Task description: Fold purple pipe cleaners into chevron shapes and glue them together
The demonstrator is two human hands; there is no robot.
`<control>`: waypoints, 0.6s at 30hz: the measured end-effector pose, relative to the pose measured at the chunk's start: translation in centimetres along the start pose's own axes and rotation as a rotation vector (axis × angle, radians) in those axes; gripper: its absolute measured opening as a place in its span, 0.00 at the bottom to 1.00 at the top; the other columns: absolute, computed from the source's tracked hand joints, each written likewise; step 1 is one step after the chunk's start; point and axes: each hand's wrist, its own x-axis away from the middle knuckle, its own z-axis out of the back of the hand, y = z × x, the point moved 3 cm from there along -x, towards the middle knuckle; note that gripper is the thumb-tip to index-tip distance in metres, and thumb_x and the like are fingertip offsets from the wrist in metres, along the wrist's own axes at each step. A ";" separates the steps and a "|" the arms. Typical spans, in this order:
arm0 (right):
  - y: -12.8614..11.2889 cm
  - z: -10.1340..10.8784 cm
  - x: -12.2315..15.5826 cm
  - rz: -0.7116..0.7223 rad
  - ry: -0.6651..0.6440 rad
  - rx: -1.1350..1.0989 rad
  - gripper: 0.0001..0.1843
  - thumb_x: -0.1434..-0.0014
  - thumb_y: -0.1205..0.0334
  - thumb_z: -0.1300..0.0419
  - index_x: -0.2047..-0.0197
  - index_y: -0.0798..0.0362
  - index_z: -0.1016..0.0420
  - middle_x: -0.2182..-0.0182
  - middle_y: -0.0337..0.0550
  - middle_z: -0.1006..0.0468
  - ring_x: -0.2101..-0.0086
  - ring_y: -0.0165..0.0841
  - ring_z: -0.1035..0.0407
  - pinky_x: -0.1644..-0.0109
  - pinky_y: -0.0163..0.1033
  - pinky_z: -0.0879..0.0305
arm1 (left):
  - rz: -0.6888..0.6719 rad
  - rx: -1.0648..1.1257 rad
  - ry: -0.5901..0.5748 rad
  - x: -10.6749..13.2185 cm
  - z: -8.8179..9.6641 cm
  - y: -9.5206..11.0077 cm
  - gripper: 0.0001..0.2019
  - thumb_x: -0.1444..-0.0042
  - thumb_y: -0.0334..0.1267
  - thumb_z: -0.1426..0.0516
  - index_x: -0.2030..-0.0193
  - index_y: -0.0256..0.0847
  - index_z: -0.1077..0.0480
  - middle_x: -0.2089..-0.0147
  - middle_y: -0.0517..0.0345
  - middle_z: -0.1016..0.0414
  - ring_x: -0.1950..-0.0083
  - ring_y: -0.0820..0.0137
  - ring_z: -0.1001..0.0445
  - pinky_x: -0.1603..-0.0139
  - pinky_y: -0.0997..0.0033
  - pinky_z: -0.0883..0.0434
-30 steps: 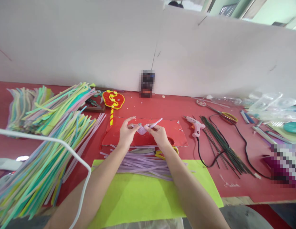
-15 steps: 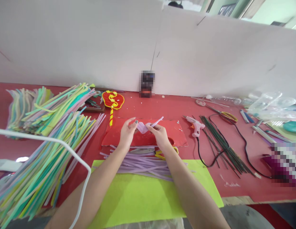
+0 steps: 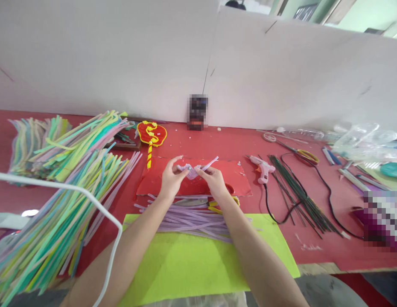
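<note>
Between my hands is a small zigzag piece of bent lilac pipe cleaners (image 3: 192, 171), held above a red board (image 3: 153, 182). My left hand (image 3: 172, 175) pinches its left side between thumb and fingers. On the right end my right hand (image 3: 212, 176) grips the piece, and loose stem ends poke out above those fingers. Straight lilac pipe cleaners (image 3: 188, 222) lie in a pile below my wrists. Scissors with yellow handles (image 3: 214, 206) rest on that pile, partly covered by my right forearm.
Multicoloured pipe cleaner bundles (image 3: 73, 200) fill the left side, crossed by a white cable (image 3: 89, 192). A red-and-yellow fan shape (image 3: 151, 135) lies behind. At right are a pink glue gun (image 3: 263, 169), dark green stems (image 3: 297, 198) and more scissors (image 3: 305, 156). A yellow-green sheet (image 3: 185, 264) lies in front.
My left thumb and fingers have closed onto the left side of the lilac piece, which now spreads wider between both hands. My right hand has stayed nearly still.
</note>
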 end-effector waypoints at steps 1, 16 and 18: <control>0.0 0.0 0.0 -0.002 0.003 -0.001 0.19 0.58 0.48 0.32 0.68 0.53 0.19 0.70 0.40 0.20 0.64 0.37 0.27 0.55 0.40 0.35 | -0.002 0.005 -0.004 -0.1 0.0 -0.1 0.29 0.59 0.38 0.35 0.47 0.40 0.33 0.73 0.62 0.26 0.67 0.69 0.25 0.60 0.69 0.28; 0.4 0.2 -0.1 -0.004 0.004 0.040 0.20 0.54 0.46 0.35 0.65 0.53 0.19 0.69 0.40 0.20 0.65 0.35 0.28 0.59 0.39 0.35 | 0.005 0.033 0.008 -0.1 0.1 -0.1 0.30 0.59 0.35 0.35 0.46 0.40 0.33 0.70 0.59 0.23 0.64 0.66 0.23 0.55 0.63 0.27; 0.4 0.3 -0.1 -0.012 0.026 0.054 0.21 0.54 0.45 0.36 0.65 0.53 0.20 0.69 0.40 0.20 0.67 0.33 0.30 0.63 0.37 0.36 | 0.002 0.028 0.011 -0.1 0.1 -0.1 0.30 0.59 0.36 0.35 0.46 0.40 0.33 0.70 0.59 0.23 0.64 0.66 0.23 0.55 0.63 0.27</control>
